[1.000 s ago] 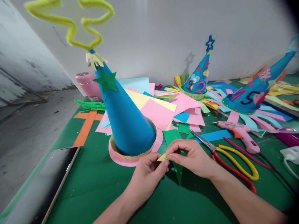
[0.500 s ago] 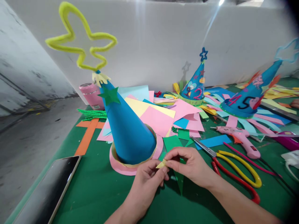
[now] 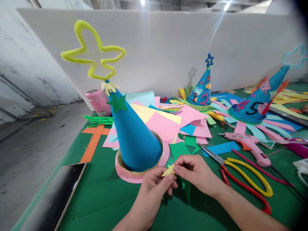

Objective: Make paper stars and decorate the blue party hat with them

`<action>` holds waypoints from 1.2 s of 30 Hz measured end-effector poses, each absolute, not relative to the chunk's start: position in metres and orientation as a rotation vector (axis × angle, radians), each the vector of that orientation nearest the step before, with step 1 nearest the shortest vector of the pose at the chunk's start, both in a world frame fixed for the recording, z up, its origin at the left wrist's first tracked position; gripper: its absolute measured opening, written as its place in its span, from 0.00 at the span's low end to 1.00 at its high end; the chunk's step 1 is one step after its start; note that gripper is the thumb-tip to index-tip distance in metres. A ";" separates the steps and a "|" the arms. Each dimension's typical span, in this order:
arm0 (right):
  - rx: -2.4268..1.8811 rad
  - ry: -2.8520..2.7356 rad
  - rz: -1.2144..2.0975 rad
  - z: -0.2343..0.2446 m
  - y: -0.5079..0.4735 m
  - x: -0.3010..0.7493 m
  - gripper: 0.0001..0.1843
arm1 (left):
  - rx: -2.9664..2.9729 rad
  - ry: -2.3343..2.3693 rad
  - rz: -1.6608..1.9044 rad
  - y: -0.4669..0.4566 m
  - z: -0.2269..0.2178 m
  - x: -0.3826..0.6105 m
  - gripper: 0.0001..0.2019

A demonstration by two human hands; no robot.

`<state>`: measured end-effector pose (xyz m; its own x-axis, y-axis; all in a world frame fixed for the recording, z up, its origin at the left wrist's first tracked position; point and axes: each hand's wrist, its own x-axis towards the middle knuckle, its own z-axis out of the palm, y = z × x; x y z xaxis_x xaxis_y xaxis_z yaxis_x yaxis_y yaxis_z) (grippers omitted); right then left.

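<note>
While you look down through the head camera, these are the things before you:

Head view, hands: your left hand (image 3: pixel 154 189) and your right hand (image 3: pixel 194 173) meet in front of you, low over the green desk (image 3: pixel 96 199); both pinch the same small yellow paper star (image 3: pixel 168 170) between thumb and fingertips, left from below, right from the side.

Head view, star: the yellow paper star sits lifted off the desk, just in front of the pink brim of the big blue cone hat (image 3: pixel 134 134), not touching it.

Head view, hat: it stands upright, with a green star (image 3: pixel 117 102) already stuck high on its side and a yellow pipe-cleaner star (image 3: pixel 92 53) on its tip.

Head view, tools: red and yellow scissors (image 3: pixel 243 175) lie just right of your right hand; a pink glue gun (image 3: pixel 247 144) lies beyond them, well apart from the star.

Head view, surroundings: loose coloured paper sheets (image 3: pixel 166 118) lie behind the hat, a dark tablet (image 3: pixel 50 199) at your left, two finished blue hats (image 3: pixel 202 86) farther back.

Step in hand, as I judge it: you are readying the cut-out star as a decoration, fingers working its points.

Next move, as I judge it: it likely needs glue on its back, so you must free one hand while the other keeps the star pinched flat, then press it onto a bare patch of the cone.
</note>
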<state>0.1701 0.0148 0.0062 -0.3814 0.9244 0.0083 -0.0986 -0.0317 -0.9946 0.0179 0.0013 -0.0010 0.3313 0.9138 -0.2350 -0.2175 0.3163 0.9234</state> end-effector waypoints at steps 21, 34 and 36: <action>-1.227 -1.728 0.983 0.005 0.011 0.165 0.14 | 0.980 1.015 0.918 -0.001 -0.006 0.022 0.09; -1.120 -1.553 1.257 0.002 0.012 0.164 0.11 | 0.935 1.004 1.004 0.001 -0.002 0.019 0.08; -1.081 -1.514 1.310 0.002 0.010 0.161 0.09 | 0.973 0.996 1.009 0.001 -0.003 0.019 0.09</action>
<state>0.1610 0.0099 0.0019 -0.2757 0.9596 0.0562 0.0821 0.0817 -0.9933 0.0185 0.0014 -0.0028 0.2194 0.9566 -0.1918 -0.2042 0.2373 0.9497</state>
